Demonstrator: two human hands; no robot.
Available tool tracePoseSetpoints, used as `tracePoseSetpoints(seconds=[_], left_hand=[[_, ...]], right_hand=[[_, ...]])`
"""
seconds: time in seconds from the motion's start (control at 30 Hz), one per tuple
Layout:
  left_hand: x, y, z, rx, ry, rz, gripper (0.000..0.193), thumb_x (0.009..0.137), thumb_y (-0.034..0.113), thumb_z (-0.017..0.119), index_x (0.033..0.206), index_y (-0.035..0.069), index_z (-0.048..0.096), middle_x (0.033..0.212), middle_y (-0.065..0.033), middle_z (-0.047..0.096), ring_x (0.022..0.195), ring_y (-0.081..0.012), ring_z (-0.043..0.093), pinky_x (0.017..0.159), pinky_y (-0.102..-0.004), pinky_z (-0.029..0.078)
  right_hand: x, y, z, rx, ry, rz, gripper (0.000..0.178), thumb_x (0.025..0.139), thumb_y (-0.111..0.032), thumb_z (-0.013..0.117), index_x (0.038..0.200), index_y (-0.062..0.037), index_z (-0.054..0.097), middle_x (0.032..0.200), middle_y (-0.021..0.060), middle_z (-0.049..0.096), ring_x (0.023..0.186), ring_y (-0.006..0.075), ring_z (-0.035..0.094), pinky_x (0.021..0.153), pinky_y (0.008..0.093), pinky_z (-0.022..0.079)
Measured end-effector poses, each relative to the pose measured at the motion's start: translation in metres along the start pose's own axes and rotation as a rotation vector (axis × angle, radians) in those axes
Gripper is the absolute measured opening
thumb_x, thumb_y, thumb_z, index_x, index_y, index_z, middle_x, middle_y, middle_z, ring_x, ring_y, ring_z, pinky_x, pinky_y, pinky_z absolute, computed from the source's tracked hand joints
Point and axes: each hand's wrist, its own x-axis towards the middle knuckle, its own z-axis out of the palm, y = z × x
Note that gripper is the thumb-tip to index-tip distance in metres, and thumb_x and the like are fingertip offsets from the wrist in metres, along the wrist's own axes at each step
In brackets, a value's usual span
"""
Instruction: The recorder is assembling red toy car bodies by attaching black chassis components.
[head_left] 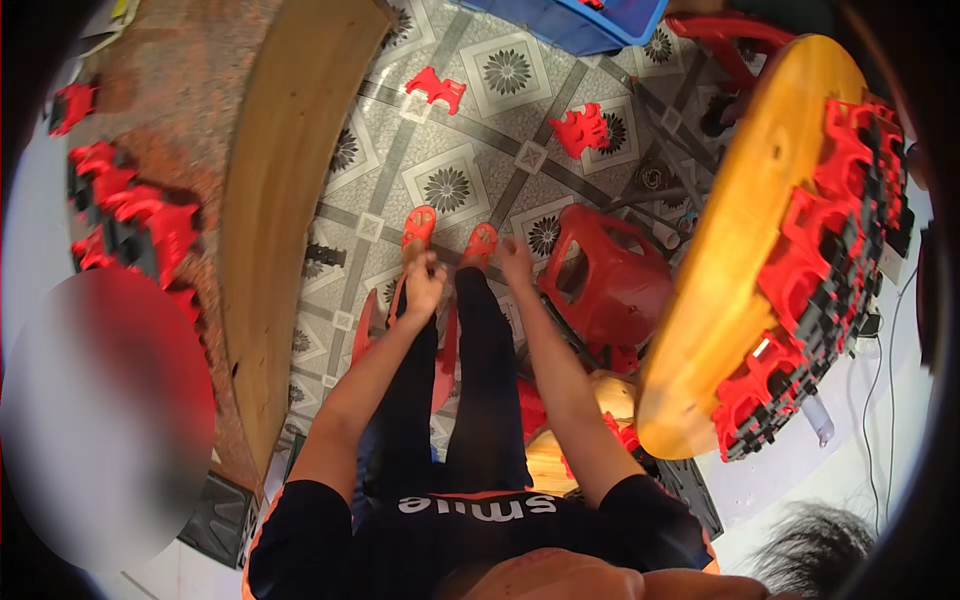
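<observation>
My left hand (427, 287) hangs in front of my legs with its fingers curled in. Whatever it might hold is too small or hidden to make out. Beside it, my right hand (515, 262) reaches down near one of my orange sandals (481, 243); its fingers are too blurred to read. Both hands are apart from the red plastic parts around me. On the patterned tile floor beyond my feet lie one red plastic part (436, 90) and another red part (580, 130). A red plastic stool (625, 300) stands close to my right hand.
A wooden bench (715, 260) on the right carries rows of red and black parts (815, 270). On the left, a curved wooden edge (275, 200) borders a surface with more red and black parts (135, 215). Ahead is a blue crate (580, 30). A black piece (325, 255) lies on the floor.
</observation>
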Motion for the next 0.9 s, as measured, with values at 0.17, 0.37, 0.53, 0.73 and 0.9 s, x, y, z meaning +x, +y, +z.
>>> tracePoseSetpoints(seconds=[0.17, 0.37, 0.53, 0.73, 0.9], left_hand=[[0.172, 0.014, 0.030, 0.200, 0.060, 0.323, 0.079, 0.075, 0.012, 0.074, 0.144, 0.009, 0.035, 0.130, -0.0234, 0.046, 0.118, -0.0429, 0.047, 0.097, -0.0488, 0.041], [0.356, 0.022, 0.027, 1.077, 0.296, 0.677, 0.085, 0.077, 0.003, 0.066, 0.151, 0.021, 0.027, 0.152, -0.0088, 0.031, 0.139, -0.0323, 0.033, 0.107, -0.0575, 0.031], [0.474, 0.020, 0.045, 1.328, 0.270, 0.887, 0.070, 0.088, 0.029, 0.059, 0.150, 0.035, 0.027, 0.158, -0.0035, 0.024, 0.140, -0.0249, 0.034, 0.105, -0.0582, 0.034], [0.440, -0.032, 0.102, 0.399, 0.565, 0.548, 0.015, 0.082, 0.016, 0.060, 0.095, 0.009, 0.063, 0.077, -0.0141, 0.066, 0.070, -0.0334, 0.065, 0.071, -0.0475, 0.048], [0.346, -0.143, 0.113, -0.145, 0.648, 0.033, 0.027, 0.080, 0.024, 0.067, 0.098, 0.005, 0.067, 0.098, -0.0210, 0.066, 0.093, -0.0369, 0.063, 0.083, -0.0464, 0.049]], right_hand=[[0.198, 0.052, 0.004, 0.055, 0.311, 0.147, 0.088, 0.072, -0.047, 0.078, 0.136, 0.0016, 0.043, 0.128, 0.0236, 0.056, 0.118, 0.0384, 0.054, 0.099, 0.0426, 0.043], [0.366, 0.017, -0.017, -0.134, 0.495, 0.278, 0.141, 0.053, -0.075, 0.079, 0.151, 0.0023, 0.014, 0.151, 0.0288, 0.026, 0.136, 0.0392, 0.036, 0.113, 0.0445, 0.030], [0.485, 0.020, -0.098, -0.562, 0.457, 0.237, 0.108, 0.084, -0.063, 0.060, 0.155, -0.0128, -0.003, 0.156, 0.0299, -0.002, 0.139, 0.0494, 0.026, 0.108, 0.0563, 0.034], [0.496, 0.082, -0.067, 0.438, 0.642, 0.062, 0.105, 0.062, -0.023, 0.091, 0.141, -0.0067, 0.022, 0.133, 0.0231, 0.048, 0.107, 0.0382, 0.061, 0.085, 0.0522, 0.058], [0.466, 0.139, -0.120, 0.659, 0.351, -0.118, 0.053, 0.079, 0.000, 0.076, 0.127, -0.0051, 0.053, 0.118, 0.0147, 0.064, 0.099, 0.0307, 0.066, 0.083, 0.0483, 0.059]])
